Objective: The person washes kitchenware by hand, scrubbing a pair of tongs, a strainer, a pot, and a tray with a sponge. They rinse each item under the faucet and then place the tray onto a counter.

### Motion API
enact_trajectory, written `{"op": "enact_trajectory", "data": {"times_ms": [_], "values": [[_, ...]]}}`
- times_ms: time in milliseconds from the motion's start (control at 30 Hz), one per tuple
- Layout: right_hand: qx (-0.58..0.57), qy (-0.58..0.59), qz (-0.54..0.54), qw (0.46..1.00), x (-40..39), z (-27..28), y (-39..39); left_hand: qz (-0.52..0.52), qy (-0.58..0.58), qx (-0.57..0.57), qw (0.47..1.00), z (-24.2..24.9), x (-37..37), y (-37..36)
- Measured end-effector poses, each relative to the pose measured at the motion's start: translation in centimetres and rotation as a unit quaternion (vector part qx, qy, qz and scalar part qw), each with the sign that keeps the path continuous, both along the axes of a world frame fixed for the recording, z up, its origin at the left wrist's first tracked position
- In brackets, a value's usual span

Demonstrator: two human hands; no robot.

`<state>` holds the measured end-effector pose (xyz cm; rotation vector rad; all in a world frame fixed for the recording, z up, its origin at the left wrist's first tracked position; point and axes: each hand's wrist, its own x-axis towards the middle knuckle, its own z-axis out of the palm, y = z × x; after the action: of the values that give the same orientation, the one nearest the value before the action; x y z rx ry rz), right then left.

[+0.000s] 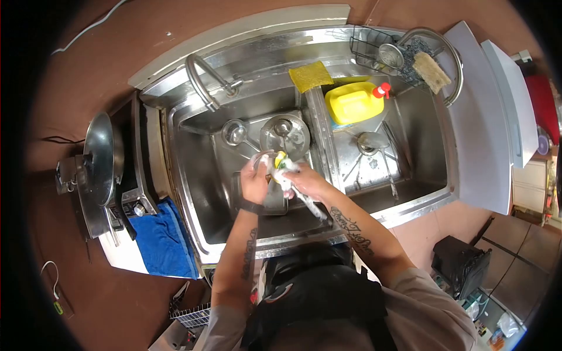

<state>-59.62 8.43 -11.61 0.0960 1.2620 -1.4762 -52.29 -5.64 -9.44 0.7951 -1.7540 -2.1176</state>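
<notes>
While both hands work over the left basin of a steel double sink (193, 193), the left hand (255, 182) grips a clear glass (264, 161) by its rim, tilted. The right hand (304, 182) is closed around a soapy yellow-green sponge (281, 163) pressed against the glass, with suds running down the wrist. A round steel lid (285, 134) lies just below in the basin. Slippery foam could likely let the glass slide from the fingers and strike the lid or basin. A yellow detergent bottle (353, 103) lies in the right basin beside a ladle (374, 147).
</notes>
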Motion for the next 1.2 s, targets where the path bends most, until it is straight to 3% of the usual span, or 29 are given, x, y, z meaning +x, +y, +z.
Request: {"op": "enact_trajectory", "data": {"times_ms": [33,67,100,167,200,233,267,300,367,400,500,533,567,633,667,700,733,767,800,833,867,900,933,1000,1033,1067,1100,1133,1200], "values": [[-0.037,-0.036,-0.025,0.998,0.4,0.2,0.8,-0.003,0.000,0.003,1.000,-1.0,-0.3,-0.7],[-0.012,-0.027,0.004,1.000,1.0,0.4,1.7,-0.034,-0.061,-0.182,0.981,-2.1,-0.3,-1.7],[0.013,-0.016,0.031,0.999,1.5,0.7,2.9,-0.066,-0.117,-0.358,0.924,-3.0,-0.7,-2.6],[0.109,0.168,0.194,0.960,1.7,5.2,5.7,-0.052,-0.088,-0.349,0.931,-3.9,-2.5,-3.8],[0.126,0.226,0.212,0.942,1.8,5.4,7.1,-0.059,-0.050,-0.327,0.942,-4.2,-3.4,-3.3],[0.142,0.285,0.234,0.919,1.8,5.5,8.6,-0.078,-0.061,-0.383,0.919,-4.0,-4.3,-2.7],[0.149,0.419,0.213,0.870,2.2,4.0,10.6,-0.068,-0.025,-0.413,0.908,-4.7,-5.3,-1.6],[0.159,0.416,0.209,0.871,1.7,4.3,11.9,-0.058,0.007,-0.443,0.895,-5.3,-6.0,-0.5],[0.180,0.280,0.181,0.925,0.7,6.5,13.6,-0.048,-0.013,-0.452,0.891,-6.1,-7.6,2.2],[0.176,0.119,0.134,0.968,0.0,8.9,14.1,-0.029,-0.036,-0.466,0.884,-6.4,-8.3,3.4],[0.264,0.190,0.150,0.934,0.1,8.7,19.0,0.000,-0.090,-0.410,0.908,-6.3,-10.6,4.8],[0.254,0.193,0.105,0.942,0.3,8.3,20.8,-0.070,-0.040,-0.324,0.943,-6.9,-10.8,4.7],[0.241,0.198,0.062,0.948,0.6,7.6,22.6,-0.067,-0.047,-0.325,0.942,-7.5,-11.0,5.0],[0.212,0.114,-0.085,0.967,1.3,6.5,25.6,-0.075,-0.030,-0.138,0.987,-8.3,-10.0,4.9],[0.201,0.095,-0.132,0.966,1.3,6.6,27.5,-0.017,-0.039,-0.109,0.993,-9.9,-9.1,4.2],[0.184,0.071,-0.169,0.966,0.9,6.1,28.6,0.076,-0.068,-0.117,0.988,-15.6,-6.2,3.2],[0.180,0.066,-0.162,0.968,0.8,6.1,29.3,0.051,-0.143,-0.218,0.964,-20.9,-3.6,2.2],[0.273,0.074,-0.066,0.957,0.4,5.9,29.8,0.024,-0.211,-0.314,0.925,-23.7,-2.2,1.3],[0.362,0.081,0.033,0.928,0.1,5.9,29.9,0.029,-0.215,-0.315,0.924,-23.2,-2.0,2.1],[0.360,0.079,0.038,0.929,-0.4,6.4,29.5,-0.061,-0.321,-0.354,0.876,-22.1,-1.9,3.8],[0.434,0.100,0.152,0.883,-1.1,7.3,28.9,-0.148,-0.419,-0.384,0.809,-21.5,-1.9,4.5],[0.498,0.121,0.263,0.818,-1.8,8.1,28.3,-0.143,-0.421,-0.383,0.809,-22.8,-1.8,4.4],[0.514,0.144,0.248,0.809,-2.2,8.6,27.7,-0.100,-0.411,-0.249,0.871,-25.3,-1.7,4.3],[0.472,0.304,0.168,0.811,-2.4,8.8,28.2,-0.052,-0.394,-0.109,0.911,-25.7,-0.9,4.1],[0.436,0.383,0.088,0.810,-2.3,8.6,27.9,-0.062,-0.381,-0.121,0.915,-25.4,-0.4,3.8],[0.348,0.366,0.059,0.861,-2.6,8.4,27.4,-0.072,-0.367,-0.134,0.918,-24.9,0.0,3.5],[0.343,0.369,0.059,0.862,-2.3,7.5,26.6,-0.082,-0.353,-0.149,0.920,-23.9,0.1,3.1],[0.246,0.350,0.039,0.903,-2.0,5.8,25.3,-0.027,-0.323,-0.041,0.945,-19.4,0.2,3.6],[0.123,0.312,0.049,0.941,-1.2,4.2,20.9,0.021,-0.229,0.017,0.973,-17.0,3.4,3.9]]}}
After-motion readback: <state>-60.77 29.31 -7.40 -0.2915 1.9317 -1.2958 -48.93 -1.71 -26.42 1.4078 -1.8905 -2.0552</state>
